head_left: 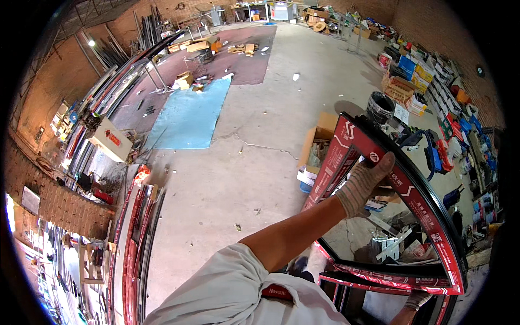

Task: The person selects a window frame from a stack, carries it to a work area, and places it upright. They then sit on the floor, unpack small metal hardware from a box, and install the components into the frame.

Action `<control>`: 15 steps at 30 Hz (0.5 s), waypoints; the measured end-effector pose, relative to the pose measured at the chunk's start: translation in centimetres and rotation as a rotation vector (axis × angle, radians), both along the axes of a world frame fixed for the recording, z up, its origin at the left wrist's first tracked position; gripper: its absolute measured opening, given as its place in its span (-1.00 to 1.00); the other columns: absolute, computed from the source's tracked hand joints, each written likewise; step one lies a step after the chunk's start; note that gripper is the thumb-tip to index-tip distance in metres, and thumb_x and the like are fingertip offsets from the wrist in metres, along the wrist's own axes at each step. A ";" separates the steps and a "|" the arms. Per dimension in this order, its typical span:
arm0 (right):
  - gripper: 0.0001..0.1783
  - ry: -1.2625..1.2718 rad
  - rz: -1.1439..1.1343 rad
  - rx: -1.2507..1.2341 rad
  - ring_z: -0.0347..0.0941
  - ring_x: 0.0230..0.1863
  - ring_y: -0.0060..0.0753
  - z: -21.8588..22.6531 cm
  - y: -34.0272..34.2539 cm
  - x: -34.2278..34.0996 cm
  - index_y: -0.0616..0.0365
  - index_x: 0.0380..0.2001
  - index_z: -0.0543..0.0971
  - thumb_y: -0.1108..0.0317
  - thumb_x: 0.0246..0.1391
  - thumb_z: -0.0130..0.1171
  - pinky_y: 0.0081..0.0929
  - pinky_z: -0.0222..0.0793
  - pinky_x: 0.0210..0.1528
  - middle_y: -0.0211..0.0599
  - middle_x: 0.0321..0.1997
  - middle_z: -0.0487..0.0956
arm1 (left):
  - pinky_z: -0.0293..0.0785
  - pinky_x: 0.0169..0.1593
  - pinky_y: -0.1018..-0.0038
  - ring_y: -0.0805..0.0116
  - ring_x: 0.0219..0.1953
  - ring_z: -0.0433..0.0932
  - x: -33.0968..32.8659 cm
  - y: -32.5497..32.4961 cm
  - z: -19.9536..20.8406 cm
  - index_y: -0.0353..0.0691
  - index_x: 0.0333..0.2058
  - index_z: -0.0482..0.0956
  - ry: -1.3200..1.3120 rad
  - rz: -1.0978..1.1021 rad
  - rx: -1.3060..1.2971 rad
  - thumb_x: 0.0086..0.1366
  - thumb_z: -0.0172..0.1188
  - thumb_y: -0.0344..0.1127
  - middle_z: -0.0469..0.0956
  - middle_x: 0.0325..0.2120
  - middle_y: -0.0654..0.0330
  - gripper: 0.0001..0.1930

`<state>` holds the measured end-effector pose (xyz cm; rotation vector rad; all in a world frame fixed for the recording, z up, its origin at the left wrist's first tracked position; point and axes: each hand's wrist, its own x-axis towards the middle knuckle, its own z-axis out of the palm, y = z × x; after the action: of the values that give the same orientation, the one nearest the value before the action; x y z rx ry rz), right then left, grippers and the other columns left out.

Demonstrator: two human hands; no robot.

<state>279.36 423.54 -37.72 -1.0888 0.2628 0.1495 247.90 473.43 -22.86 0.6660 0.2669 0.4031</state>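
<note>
A window frame (417, 203) with black edges, covered in red protective film, stands tilted at my right. My left hand (362, 187), in a striped knit glove, reaches across my body and is closed round the frame's upper bar. My right hand (418, 299), gloved too, is closed at the lower corner of the frame; its fingers are partly hidden. Directly below the held frame, a second red-filmed frame (346, 283) shows in part. Through the frame's opening, scraps on the floor can be seen.
An open cardboard box (310, 149) and a black bucket (380, 107) stand beyond the frame. Boxes and tools line the right wall. Long red-wrapped profiles (132, 254) lie at left, near a white box (110, 140). A blue sheet (187, 119) covers part of the concrete floor.
</note>
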 end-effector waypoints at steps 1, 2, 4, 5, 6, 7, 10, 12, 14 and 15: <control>-0.31 -0.008 0.051 0.014 0.44 0.15 -0.09 0.4 0.1 -0.4 0.02 0.26 0.39 -0.16 0.19 0.03 0.08 0.37 0.23 -0.22 0.19 0.50 | 0.52 -0.01 -0.08 0.11 -0.03 0.59 0.0 0.0 0.1 0.04 0.17 0.28 0.015 -0.017 -0.032 0.08 0.28 0.44 0.50 0.03 0.08 -0.16; -0.31 -0.016 0.099 0.028 0.45 0.13 -0.11 0.8 0.3 -0.8 0.01 0.25 0.40 -0.17 0.18 0.03 0.07 0.39 0.21 -0.25 0.17 0.51 | 0.52 0.00 -0.10 0.08 0.00 0.58 0.7 0.3 -0.4 0.04 0.17 0.29 -0.031 0.039 0.015 0.10 0.24 0.45 0.49 0.06 0.07 -0.17; -0.50 -0.007 0.239 -0.006 0.49 -0.08 -0.22 4.3 3.8 -3.8 0.01 0.02 0.51 -0.12 0.21 0.07 -0.01 0.42 0.13 -0.38 -0.12 0.57 | 0.51 0.06 -0.12 0.02 0.07 0.54 1.7 1.5 -2.2 0.00 0.20 0.30 -0.138 0.139 0.085 0.12 0.18 0.48 0.46 0.11 0.04 -0.15; -0.61 -0.049 0.318 0.058 0.48 -0.16 -0.26 4.0 3.9 -3.7 -0.01 -0.20 0.52 -0.10 0.21 0.10 -0.03 0.42 0.08 -0.43 -0.27 0.55 | 0.50 0.09 -0.13 -0.02 0.11 0.51 2.5 2.6 -3.2 -0.03 0.21 0.30 -0.207 0.165 0.112 0.12 0.15 0.51 0.45 0.13 0.02 -0.11; -0.61 -0.041 0.144 -0.038 0.47 -0.17 -0.26 4.7 5.8 -4.2 -0.03 -0.20 0.52 -0.11 0.21 0.09 -0.03 0.41 0.08 -0.44 -0.27 0.54 | 0.49 0.13 -0.14 -0.05 0.15 0.48 2.7 3.7 -3.7 -0.07 0.24 0.29 -0.219 0.097 0.061 0.09 0.13 0.54 0.44 0.14 0.00 -0.06; -0.36 -0.108 0.356 0.072 0.40 0.20 -0.13 1.4 -0.7 0.2 -0.05 0.21 0.44 -0.18 0.20 0.04 0.13 0.31 0.25 -0.32 0.21 0.50 | 0.48 0.15 -0.13 -0.05 0.15 0.48 3.6 4.0 -3.5 -0.11 0.26 0.27 -0.268 0.039 0.034 0.07 0.12 0.56 0.45 0.14 -0.02 -0.01; -0.35 -0.131 0.259 0.069 0.42 0.24 -0.10 -0.2 -1.3 1.0 -0.04 0.22 0.45 -0.15 0.16 0.07 0.10 0.34 0.27 -0.28 0.26 0.49 | 0.46 0.18 -0.12 -0.06 0.19 0.45 4.1 3.9 -1.4 -0.15 0.28 0.25 -0.269 0.044 0.147 0.02 0.09 0.62 0.41 0.18 -0.05 0.08; -0.35 -0.222 0.513 0.167 0.48 0.17 -0.10 0.1 -0.6 1.1 -0.02 0.20 0.47 -0.16 0.15 0.06 0.07 0.42 0.21 -0.28 0.20 0.55 | 0.49 0.17 -0.05 -0.03 0.24 0.40 4.8 4.3 -2.1 -0.08 0.30 0.25 -0.269 0.034 0.068 0.06 0.12 0.57 0.36 0.23 -0.01 0.02; -0.44 -0.156 0.181 0.038 0.54 0.05 -0.12 0.4 0.8 0.8 -0.02 0.12 0.51 -0.10 0.15 0.10 0.04 0.59 -0.03 -0.28 0.11 0.58 | 0.46 0.20 -0.05 -0.01 0.24 0.40 5.6 4.4 -2.9 -0.03 0.30 0.25 -0.293 0.057 0.119 0.12 0.12 0.52 0.38 0.23 0.05 -0.05; -0.45 -0.087 0.134 0.009 0.53 0.07 -0.12 1.4 2.3 0.2 -0.01 0.08 0.53 -0.10 0.13 0.11 0.05 0.57 -0.01 -0.28 0.11 0.58 | 0.43 0.23 -0.05 -0.01 0.25 0.38 5.6 5.5 -4.3 -0.02 0.31 0.24 -0.300 0.048 0.222 0.15 0.09 0.50 0.36 0.24 0.06 -0.08</control>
<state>279.60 425.87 -36.36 -1.1008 0.1109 0.2217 253.54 478.96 -27.16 0.8065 -0.0481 0.5776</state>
